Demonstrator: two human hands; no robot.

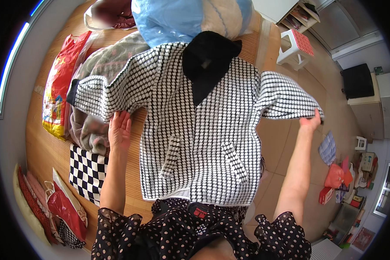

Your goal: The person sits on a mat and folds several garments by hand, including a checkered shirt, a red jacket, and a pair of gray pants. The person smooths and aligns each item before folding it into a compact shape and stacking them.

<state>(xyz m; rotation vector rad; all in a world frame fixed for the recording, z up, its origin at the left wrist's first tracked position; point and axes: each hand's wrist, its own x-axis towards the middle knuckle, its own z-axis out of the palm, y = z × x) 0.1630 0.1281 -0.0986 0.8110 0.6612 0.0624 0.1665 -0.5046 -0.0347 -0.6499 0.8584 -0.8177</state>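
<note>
A black-and-white checked jacket [203, 134] with a black collar [208, 60] lies spread in front of me, its front upward and its hem near my body. Two slanted pocket flaps show on it. My left hand [120, 130] is palm up, fingers stretched out, touching the underside of the left-hand sleeve [93, 97]; its fingertips meet the fabric's edge. Out to the right, my right hand [311, 121] grips the end of the other sleeve [286, 97] and holds it stretched sideways past the edge of the bed-like surface.
A grey patterned blanket [110, 60] and a red plastic bag [61, 86] lie left of the jacket. A large blue bundle [169, 19] sits beyond the collar. Near my left forearm is a checkerboard cloth [87, 173]. A red-topped stool [300, 43] stands on the floor at right.
</note>
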